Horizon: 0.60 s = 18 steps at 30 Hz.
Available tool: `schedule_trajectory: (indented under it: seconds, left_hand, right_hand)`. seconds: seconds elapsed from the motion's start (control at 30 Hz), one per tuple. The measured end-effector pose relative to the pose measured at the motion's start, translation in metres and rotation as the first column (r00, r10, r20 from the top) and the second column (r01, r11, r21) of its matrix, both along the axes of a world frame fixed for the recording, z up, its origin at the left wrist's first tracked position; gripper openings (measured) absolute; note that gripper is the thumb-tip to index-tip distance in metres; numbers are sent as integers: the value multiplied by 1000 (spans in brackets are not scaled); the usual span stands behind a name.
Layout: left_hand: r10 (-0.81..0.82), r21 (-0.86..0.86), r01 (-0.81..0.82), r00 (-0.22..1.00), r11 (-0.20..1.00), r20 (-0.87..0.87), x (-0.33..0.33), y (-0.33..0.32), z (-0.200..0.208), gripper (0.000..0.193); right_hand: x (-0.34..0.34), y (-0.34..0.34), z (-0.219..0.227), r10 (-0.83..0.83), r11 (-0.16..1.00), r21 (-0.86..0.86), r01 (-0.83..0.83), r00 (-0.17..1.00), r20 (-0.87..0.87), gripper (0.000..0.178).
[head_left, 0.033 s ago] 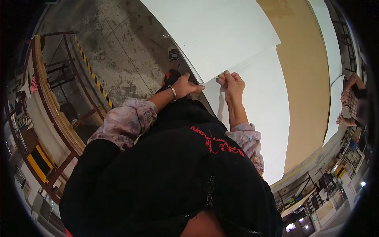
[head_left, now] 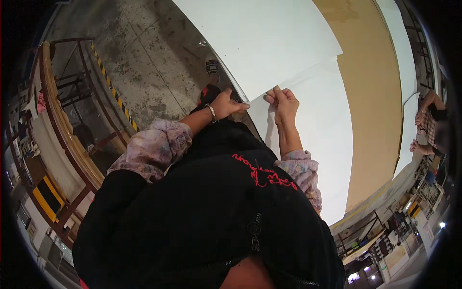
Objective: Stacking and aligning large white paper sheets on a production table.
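Two large white sheets lie partly overlapped, the far sheet (head_left: 269, 43) with its near edge over the near sheet (head_left: 317, 125). My right hand (head_left: 285, 105) is closed in a pinch on the far sheet's near edge, a little in from its left corner. At that corner, my left hand (head_left: 225, 106) grips the sheets' left side, its thumb on top and its fingers curled below, partly hidden. A metal bracelet (head_left: 211, 113) circles my left wrist. Under the white sheets, a brown board (head_left: 370, 96) shows along their right side.
Across the board at the far right, another person (head_left: 428, 120) has both hands near a white sheet's edge. To the left stands a brown metal rack (head_left: 72, 125) holding stacked boards. Yellow-black tape (head_left: 113, 89) marks the stained concrete floor (head_left: 144, 62).
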<state>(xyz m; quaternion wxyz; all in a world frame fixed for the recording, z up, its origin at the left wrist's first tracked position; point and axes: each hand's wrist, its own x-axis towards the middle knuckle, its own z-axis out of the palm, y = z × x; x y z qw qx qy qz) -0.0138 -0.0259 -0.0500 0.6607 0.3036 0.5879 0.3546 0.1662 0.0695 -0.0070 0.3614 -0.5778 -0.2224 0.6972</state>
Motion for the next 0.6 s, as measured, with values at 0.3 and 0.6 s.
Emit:
schedule_trajectory:
  seconds: [0.3, 0.6]
  left_hand:
    - [73, -126, -59, 991, 990, 111, 6, 4, 4, 54]
    - [134, -47, -128, 981, 991, 142, 11, 5, 9, 50]
  right_hand:
    - [1, -2, 0, -22, 998, 60, 27, 997, -76, 16]
    - [4, -1, -2, -8, 999, 33, 10, 998, -55, 16]
